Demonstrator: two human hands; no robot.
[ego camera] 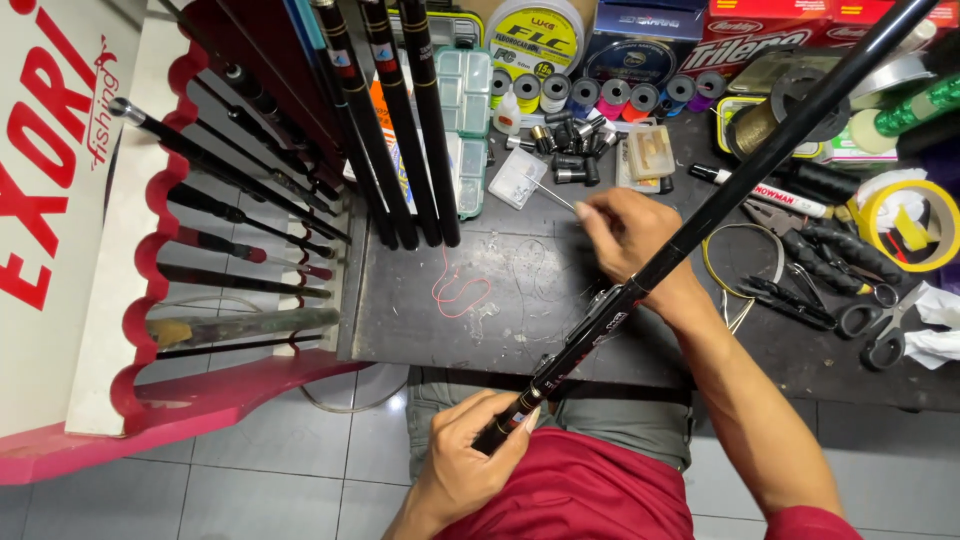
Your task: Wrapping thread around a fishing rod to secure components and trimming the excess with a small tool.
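A long black fishing rod (720, 205) runs diagonally from my lap up to the top right corner. My left hand (470, 450) is shut around its butt end near my red shirt. My right hand (625, 235) reaches under the rod over the dark workbench (520, 330) and pinches a thin metal rod or wire (553, 193) that points up and left toward a small clear bag (517, 178). A loop of thin red line (460, 290) lies on the bench left of that hand.
Three black rods (400, 130) lean against the bench. A red rack (165, 290) at left holds several more rods. Spools of line (600, 95), small black parts (572, 145), a clear tackle box (465, 110), a marker (770, 190), pliers and scissors (860, 315), and yellow tape (910, 225) crowd the bench.
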